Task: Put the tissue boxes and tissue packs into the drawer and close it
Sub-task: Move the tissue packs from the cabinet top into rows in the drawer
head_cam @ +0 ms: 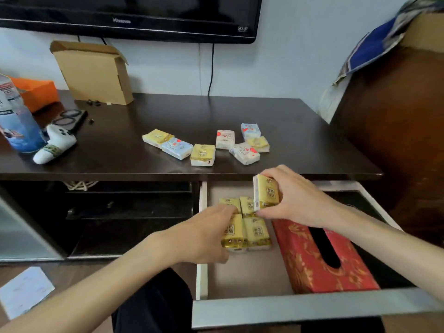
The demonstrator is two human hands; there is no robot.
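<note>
Holding yellow packs (247,230): open drawer (245,277).

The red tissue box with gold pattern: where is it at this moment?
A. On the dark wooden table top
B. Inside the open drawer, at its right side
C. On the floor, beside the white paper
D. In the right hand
B: the red tissue box with gold pattern lies inside the open white drawer, right of the yellow tissue packs; neither hand touches it.

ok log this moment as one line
right hand: holds yellow pack over drawer | left hand: on packs in drawer | red box: in drawer | drawer: open
</note>
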